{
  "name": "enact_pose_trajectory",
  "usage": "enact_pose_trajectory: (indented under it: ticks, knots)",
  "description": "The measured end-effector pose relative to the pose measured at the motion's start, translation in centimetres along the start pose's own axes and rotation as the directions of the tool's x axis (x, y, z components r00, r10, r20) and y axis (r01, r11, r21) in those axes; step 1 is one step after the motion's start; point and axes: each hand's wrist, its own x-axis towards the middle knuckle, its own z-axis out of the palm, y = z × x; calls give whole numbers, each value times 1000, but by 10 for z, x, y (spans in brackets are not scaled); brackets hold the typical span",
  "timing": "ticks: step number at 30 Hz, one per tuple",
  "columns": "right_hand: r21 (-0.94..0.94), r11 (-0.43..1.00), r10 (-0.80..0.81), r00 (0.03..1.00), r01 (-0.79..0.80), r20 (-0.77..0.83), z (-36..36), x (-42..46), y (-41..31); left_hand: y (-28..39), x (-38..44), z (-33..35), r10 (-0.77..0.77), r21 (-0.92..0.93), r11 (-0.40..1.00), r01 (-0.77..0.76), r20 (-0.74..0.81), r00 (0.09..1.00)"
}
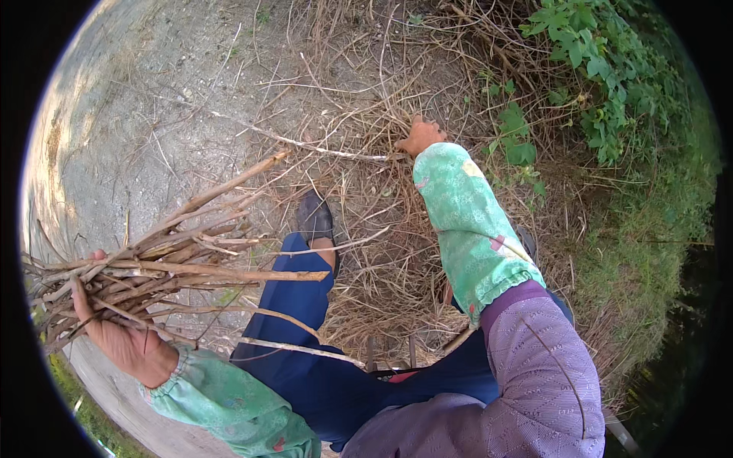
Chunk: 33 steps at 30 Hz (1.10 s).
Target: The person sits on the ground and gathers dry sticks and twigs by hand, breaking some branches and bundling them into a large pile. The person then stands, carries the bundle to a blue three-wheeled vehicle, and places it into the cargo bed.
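Observation:
A thick bundle of dry sticks [172,269] lies in the grip of my left hand [123,338], out at the left side; its thumb and fingers wrap around the bundle. The cut ends fan out over my left knee. My right hand [422,137] reaches to the ground ahead, its fingers bent at the end of a long pale stick [309,147]. The fingertips are partly hidden, so whether they grip that stick cannot be told. Both forearms wear green patterned sleeves.
Loose twigs and dry stalks [383,292] cover the ground between my feet. A heap of brushwood [487,40] and green leafy vines [607,63] stand at the upper right. Grass grows along the right side. Bare dirt [143,114] stretches across the left. My dark shoe [315,214] stands near the middle.

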Motion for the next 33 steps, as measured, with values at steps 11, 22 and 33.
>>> enact_pose_trajectory:
  ticks: [11,22,33]
  knots:
    - [-147,982,125,991,-116,49,11,9,-31,-7,-21,57,-32,64,998,28,75,997]
    - [-64,977,-204,979,203,-15,29,-21,-15,-6,-37,66,47,55,997,-56,146,988]
    - [313,646,-31,433,696,-901,-244,-116,50,-2,-61,88,130,-104,987,-118,115,985]
